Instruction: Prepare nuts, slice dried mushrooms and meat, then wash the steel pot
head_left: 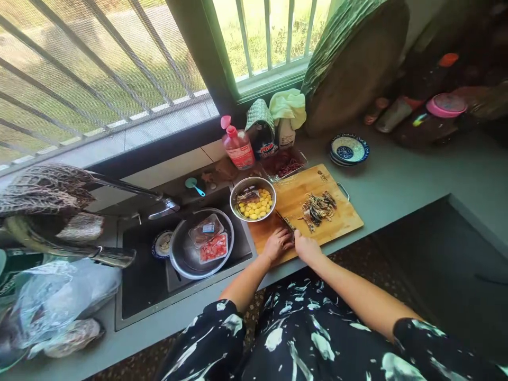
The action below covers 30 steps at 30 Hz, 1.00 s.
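Observation:
My right hand (305, 247) is closed round the handle of a kitchen knife (286, 219), whose blade points up and left over the wooden cutting board (343, 219). Right beside the blade, my left hand (279, 242) presses down with bent fingers on a dark piece of food that they mostly cover; its kind I cannot make out. A heap of dark and pale shredded strips (317, 209) lies on the right half of the board. At the board's upper left corner stands a metal bowl (234, 209) with yellow balls and a dark brown piece in it.
In the sink (138, 280), a large metal basin (184, 270) holds packs of red meat (214, 247). Behind the board are a pink pump bottle (240, 152) and a clear tray of dark red pieces (289, 165). Stacked bowls (349, 149) stand at the back right.

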Available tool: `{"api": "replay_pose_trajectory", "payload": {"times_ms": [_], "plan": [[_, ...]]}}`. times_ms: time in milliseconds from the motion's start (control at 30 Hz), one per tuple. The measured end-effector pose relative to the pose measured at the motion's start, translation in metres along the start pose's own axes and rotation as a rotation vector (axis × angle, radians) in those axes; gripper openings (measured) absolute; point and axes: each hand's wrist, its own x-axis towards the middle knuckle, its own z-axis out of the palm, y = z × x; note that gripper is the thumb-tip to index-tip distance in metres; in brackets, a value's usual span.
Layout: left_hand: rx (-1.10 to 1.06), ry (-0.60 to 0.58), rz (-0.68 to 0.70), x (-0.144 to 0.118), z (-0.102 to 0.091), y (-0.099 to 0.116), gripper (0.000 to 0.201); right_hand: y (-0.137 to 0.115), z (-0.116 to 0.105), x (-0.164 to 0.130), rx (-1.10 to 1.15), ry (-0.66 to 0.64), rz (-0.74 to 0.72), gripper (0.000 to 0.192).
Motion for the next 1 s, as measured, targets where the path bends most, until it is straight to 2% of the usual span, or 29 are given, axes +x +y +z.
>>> {"api": "replay_pose_trajectory", "payload": {"times_ms": [100, 300, 467, 600, 767, 900, 1000], "plan": [[0.007, 0.018, 0.009, -0.001, -0.001, 0.003, 0.034, 0.005, -0.004, 0.012, 0.031, -0.006, 0.005, 0.020], [0.040, 0.084, -0.034, -0.005, 0.002, 0.013, 0.030, 0.035, -0.001, 0.006, 0.044, 0.011, 0.058, 0.024], [0.035, 0.093, -0.015, 0.016, 0.011, 0.017, 0.025, 0.053, -0.012, 0.013, 0.045, 0.061, 0.119, 0.022], [0.047, 0.083, -0.054, 0.033, 0.015, 0.021, 0.024, 0.055, -0.018, 0.012, 0.046, 0.084, 0.169, 0.022], [0.052, 0.009, -0.061, 0.026, 0.004, 0.026, 0.031, 0.052, -0.011, -0.007, 0.006, 0.085, 0.072, 0.024], [0.056, 0.007, -0.064, 0.021, 0.002, 0.025, 0.031, 0.056, 0.002, -0.021, -0.050, 0.057, 0.024, 0.023], [0.070, 0.013, -0.060, 0.022, 0.005, 0.024, 0.029, 0.055, 0.004, -0.019, -0.087, 0.043, -0.002, 0.022]]}}
